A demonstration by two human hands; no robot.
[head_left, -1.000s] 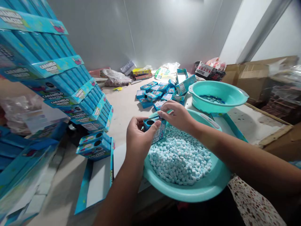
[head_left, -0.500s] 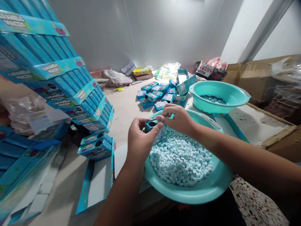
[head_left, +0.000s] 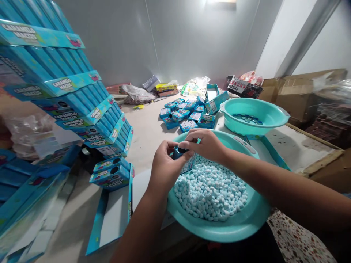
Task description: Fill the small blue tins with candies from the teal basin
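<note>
My left hand wraps its thumb and fingers around a small blue candy box with a dark round opening in its top. The fingertips of my right hand are pinched together at the box's top edge, partly covering the opening. Whether anything small sits between them is hidden. Both hands are over the left rim of a turquoise basin, which holds a heap of pale blue and white candies.
A tall stack of full blue display boxes leans at left. Below it, an open tray holds two small boxes. Loose candy boxes lie behind the basin. A second basin holds round dark-blue pieces. Cartons stand at right.
My right fingertips have moved onto the top of the candy box, covering more of its round opening. My left hand still grips the box, slightly lower. The view has tilted slightly.
</note>
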